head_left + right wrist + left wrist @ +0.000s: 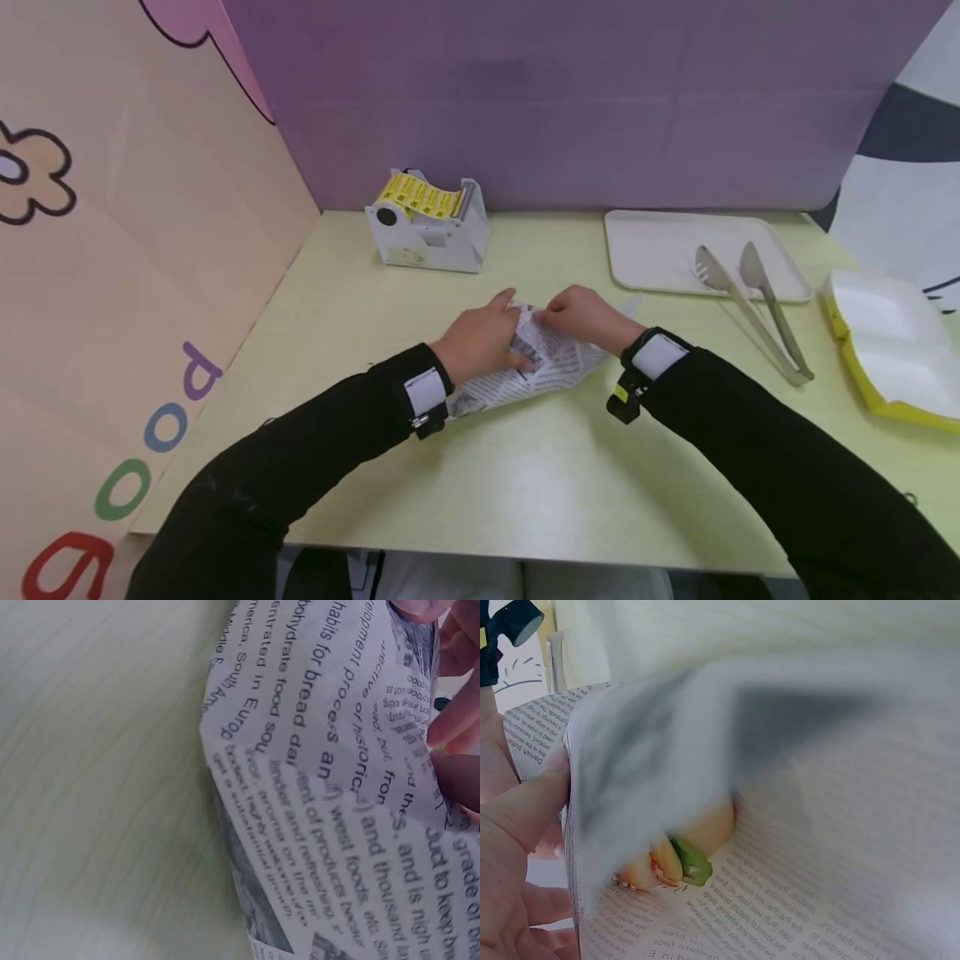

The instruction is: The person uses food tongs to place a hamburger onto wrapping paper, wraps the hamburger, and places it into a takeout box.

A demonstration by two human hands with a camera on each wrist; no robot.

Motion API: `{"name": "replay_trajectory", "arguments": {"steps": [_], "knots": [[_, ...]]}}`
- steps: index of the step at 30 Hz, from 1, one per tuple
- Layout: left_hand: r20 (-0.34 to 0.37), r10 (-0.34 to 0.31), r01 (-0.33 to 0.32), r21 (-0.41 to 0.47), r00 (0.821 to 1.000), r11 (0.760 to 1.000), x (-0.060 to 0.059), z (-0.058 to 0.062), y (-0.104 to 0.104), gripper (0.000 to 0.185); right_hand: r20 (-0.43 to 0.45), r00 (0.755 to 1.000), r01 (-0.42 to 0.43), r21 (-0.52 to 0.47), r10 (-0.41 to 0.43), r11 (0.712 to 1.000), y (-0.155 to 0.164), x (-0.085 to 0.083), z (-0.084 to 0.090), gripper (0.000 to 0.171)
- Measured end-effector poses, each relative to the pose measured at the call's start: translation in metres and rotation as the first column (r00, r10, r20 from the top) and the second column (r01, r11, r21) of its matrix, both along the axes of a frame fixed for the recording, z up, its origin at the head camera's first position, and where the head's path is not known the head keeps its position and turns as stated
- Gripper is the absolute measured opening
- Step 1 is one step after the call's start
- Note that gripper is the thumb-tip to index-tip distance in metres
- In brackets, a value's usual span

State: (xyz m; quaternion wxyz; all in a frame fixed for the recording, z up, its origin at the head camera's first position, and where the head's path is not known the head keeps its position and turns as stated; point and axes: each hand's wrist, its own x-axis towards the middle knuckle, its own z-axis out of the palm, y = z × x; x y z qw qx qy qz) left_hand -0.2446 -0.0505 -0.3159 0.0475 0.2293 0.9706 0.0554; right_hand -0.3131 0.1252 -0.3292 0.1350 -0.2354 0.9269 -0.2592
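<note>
On the near middle of the pale green table (pixel 525 492) lies a bundle of newspaper-print wrapping paper (pixel 540 371), and both hands work on it from above. The left hand (pixel 480 337) comes from the near left in a black sleeve; its fingers are curled over the left side of the paper and its thumb presses against the fold, so it grips the paper. The right hand (pixel 585 318) comes from the near right, and its fingers pinch the top fold of the paper just beside the left hand, the two hands almost touching. In the left wrist view the paper is partly open, and inside it there is a food item (pixel 679 855) with an orange-yellow body and a small green piece; I cannot tell exactly what food it is. In the right wrist view the printed paper stands up from the table in a peak, and the fingertips (pixel 454 712) hold its upper edge. Farther to the right, a pair of metal tongs (pixel 753 308) lies with its heads on a white tray (pixel 652 250) and its handles on the table. At the right edge there is an open white container with a yellow rim (pixel 892 350). On the far left of the table, near the purple wall (pixel 600 100), stands a white dispenser with a roll of yellow labels (pixel 427 223).
</note>
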Motion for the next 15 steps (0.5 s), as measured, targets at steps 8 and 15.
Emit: {"name": "replay_trajectory", "arguments": {"steps": [8,15], "knots": [[0.114,0.015,-0.016,0.008,0.993,1.000,-0.008,-0.009,0.000,0.048,0.145,0.987,-0.086,0.098,0.071,0.991,0.012,0.003,0.002,0.039],[0.133,0.001,0.000,-0.005,0.991,1.000,-0.012,-0.007,0.000,0.059,0.284,0.949,-0.159,0.049,0.139,0.986,0.040,0.006,0.020,0.017]]}}
